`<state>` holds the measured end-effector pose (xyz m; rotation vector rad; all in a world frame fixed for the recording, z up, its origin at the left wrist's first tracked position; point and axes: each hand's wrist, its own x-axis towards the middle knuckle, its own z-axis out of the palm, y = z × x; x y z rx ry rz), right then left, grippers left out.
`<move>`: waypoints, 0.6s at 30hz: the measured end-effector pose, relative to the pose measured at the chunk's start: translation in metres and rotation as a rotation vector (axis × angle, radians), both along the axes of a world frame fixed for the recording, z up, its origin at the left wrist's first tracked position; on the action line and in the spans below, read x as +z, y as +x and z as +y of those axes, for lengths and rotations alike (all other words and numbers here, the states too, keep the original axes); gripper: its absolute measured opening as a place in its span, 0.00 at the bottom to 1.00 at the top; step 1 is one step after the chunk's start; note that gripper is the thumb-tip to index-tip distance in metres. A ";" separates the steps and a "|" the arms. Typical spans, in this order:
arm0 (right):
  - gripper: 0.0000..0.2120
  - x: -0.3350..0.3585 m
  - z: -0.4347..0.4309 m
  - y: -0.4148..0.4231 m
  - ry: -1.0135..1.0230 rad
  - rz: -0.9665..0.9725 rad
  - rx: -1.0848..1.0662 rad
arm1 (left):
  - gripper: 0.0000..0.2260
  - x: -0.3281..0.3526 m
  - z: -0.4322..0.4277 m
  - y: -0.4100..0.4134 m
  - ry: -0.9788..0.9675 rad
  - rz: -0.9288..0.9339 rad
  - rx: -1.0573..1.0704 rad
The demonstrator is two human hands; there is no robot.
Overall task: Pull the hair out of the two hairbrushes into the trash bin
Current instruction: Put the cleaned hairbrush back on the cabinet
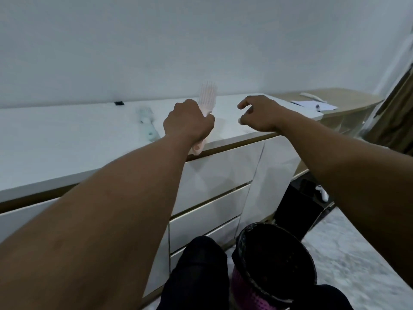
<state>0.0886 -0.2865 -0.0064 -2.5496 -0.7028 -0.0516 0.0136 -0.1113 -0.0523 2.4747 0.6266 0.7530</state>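
Observation:
My left hand [188,123] is closed around the handle of a pale pink hairbrush [207,96], whose bristle head sticks up above the white dresser top [67,139]. To the right of the brush, my right hand [257,116] hovers with fingers loosely curled and apart, holding nothing. A second, light green hairbrush [146,121] lies flat on the dresser to the left of my left hand. A purple trash bin with a black liner [274,267] stands on the floor between my knees, below both hands. No hair can be made out on either brush.
The white dresser has drawers [214,175] facing me. A wooden desk [348,97] at the right carries papers and a pen. A small black clip [119,103] lies near the wall. A curtain [400,113] hangs at the far right. A dark box [299,206] stands beside the bin.

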 end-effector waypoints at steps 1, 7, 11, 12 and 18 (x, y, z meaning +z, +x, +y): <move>0.22 0.001 0.007 -0.001 0.000 -0.007 0.016 | 0.18 0.002 0.006 -0.004 0.011 -0.002 0.024; 0.21 0.004 0.062 -0.012 0.008 -0.029 0.124 | 0.21 0.009 0.055 -0.040 0.020 0.024 0.156; 0.20 0.003 0.110 -0.025 0.015 -0.015 0.219 | 0.19 0.007 0.094 -0.071 -0.003 0.065 0.255; 0.20 0.003 0.122 -0.029 0.015 -0.016 0.244 | 0.19 0.006 0.103 -0.078 -0.009 0.076 0.280; 0.19 -0.006 0.182 -0.047 -0.003 -0.032 0.372 | 0.13 -0.004 0.142 -0.105 -0.041 0.144 0.379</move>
